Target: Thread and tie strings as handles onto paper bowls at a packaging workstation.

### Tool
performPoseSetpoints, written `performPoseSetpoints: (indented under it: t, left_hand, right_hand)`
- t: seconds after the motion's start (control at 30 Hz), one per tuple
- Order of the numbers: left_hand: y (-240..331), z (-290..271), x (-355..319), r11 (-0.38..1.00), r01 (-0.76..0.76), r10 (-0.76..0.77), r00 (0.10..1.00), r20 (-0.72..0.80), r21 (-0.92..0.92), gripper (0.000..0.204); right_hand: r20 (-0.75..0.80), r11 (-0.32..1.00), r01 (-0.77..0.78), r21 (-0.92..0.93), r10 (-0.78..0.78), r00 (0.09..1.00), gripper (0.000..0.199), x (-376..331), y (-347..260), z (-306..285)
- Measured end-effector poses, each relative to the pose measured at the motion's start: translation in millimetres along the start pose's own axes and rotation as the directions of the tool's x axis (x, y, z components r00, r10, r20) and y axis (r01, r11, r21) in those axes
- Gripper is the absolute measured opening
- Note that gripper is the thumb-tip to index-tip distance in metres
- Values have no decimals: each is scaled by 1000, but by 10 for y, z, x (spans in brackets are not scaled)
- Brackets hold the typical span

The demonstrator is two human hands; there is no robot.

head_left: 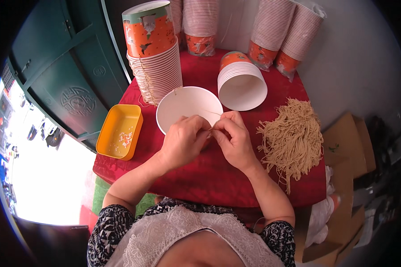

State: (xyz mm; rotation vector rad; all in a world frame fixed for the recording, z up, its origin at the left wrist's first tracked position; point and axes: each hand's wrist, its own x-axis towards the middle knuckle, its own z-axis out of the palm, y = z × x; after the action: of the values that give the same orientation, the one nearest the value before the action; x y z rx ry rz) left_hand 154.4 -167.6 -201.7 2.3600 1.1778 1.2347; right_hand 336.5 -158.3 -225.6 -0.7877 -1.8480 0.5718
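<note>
White paper bowl (188,109) sits upright on the red bench (200,173), mouth up, just beyond my hands. A thin tan string (210,111) runs across its rim from my fingers toward the far left edge; its long axis lies left-right with a slight tilt away from me. My left hand (182,141) and right hand (234,138) meet at the near rim, fingers (208,131) of both pinched on the string end.

I judge the string light, limp and easily lost from a loose pinch; grip it close to its end. The bowl is light and thin-walled and would dent under pressure; hold it at the rim.

A loose string pile (293,139) lies right of my hands, a yellow tray (119,131) left, cup stacks (158,71) behind.
</note>
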Motion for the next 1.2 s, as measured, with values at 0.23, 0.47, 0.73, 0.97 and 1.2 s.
performPoseSetpoints:
  t: [0.23,0.47,0.73,0.97,1.2]
  left_hand:
    - [35,-56,67,961,161,-154,987,49,-223,5]
    - [-11,-1,58,967,188,-192,981,-10,-173,5]
    - [-28,51,91,952,300,-302,953,-18,-65,10]
    - [-22,56,88,957,289,-290,956,-46,-29,10]
    - [-61,77,85,973,229,-229,972,-48,4,7]
  right_hand:
    - [-88,968,164,-188,-182,979,15,-58,-121,39]
    - [-13,948,227,-221,-236,972,12,-163,-137,45]
    - [74,926,326,-191,-318,945,14,-186,-33,27]
    - [57,931,321,-173,-316,947,15,-191,-36,27]
    - [33,945,263,-194,-262,965,13,-224,-15,-4]
